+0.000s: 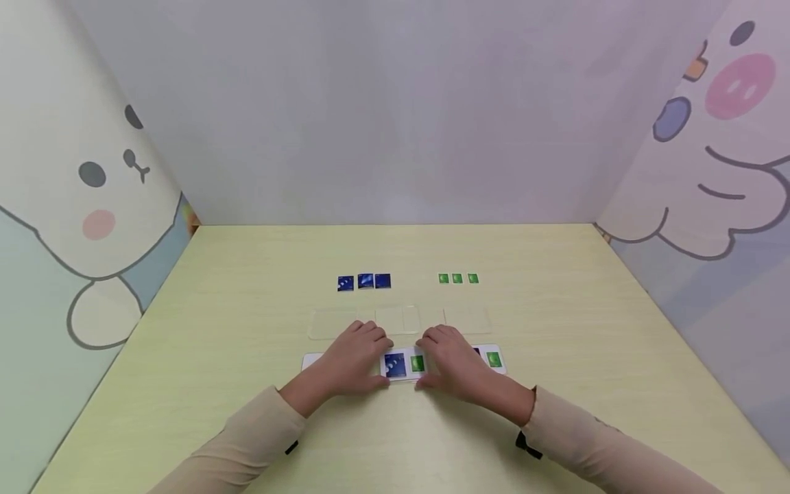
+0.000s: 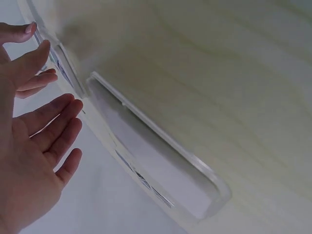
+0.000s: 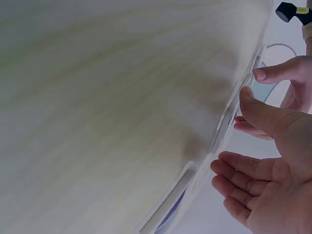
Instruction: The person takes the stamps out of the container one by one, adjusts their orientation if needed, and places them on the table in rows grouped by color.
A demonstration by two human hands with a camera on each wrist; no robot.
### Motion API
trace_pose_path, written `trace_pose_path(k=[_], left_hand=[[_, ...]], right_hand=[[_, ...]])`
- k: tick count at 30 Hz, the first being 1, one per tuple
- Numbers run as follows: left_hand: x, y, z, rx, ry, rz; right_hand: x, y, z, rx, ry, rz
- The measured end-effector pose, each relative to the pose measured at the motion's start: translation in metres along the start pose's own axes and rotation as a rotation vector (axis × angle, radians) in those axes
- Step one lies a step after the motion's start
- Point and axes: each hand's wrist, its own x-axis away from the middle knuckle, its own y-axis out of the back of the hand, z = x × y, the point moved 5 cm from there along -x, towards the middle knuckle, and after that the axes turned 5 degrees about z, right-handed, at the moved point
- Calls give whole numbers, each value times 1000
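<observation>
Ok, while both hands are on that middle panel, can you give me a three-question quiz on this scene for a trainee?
1. How many blue squares lie in the far row on the table?

2. True or false: in the head view, the far row's green squares lie to the right of its blue ones.

3. On the white panel between the left hand and the right hand, which picture is nearer the right hand?
A) the green picture
B) the blue picture
C) a red picture

Key: 1. Three. 2. True. 3. A.
</observation>
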Motion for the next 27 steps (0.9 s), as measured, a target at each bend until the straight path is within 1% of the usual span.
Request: trace_pose_path(k=[6,15,27], left_hand=[[-1,-2,1,-20,8,5],[-4,-2,0,2,20,30],[-6,-3,0,26,38,49]], right_hand=[[-4,-3,1,-27,-3,51],[-10,-6,0,-37,-35,97],[-13,-5,-3,-13,-5,68]])
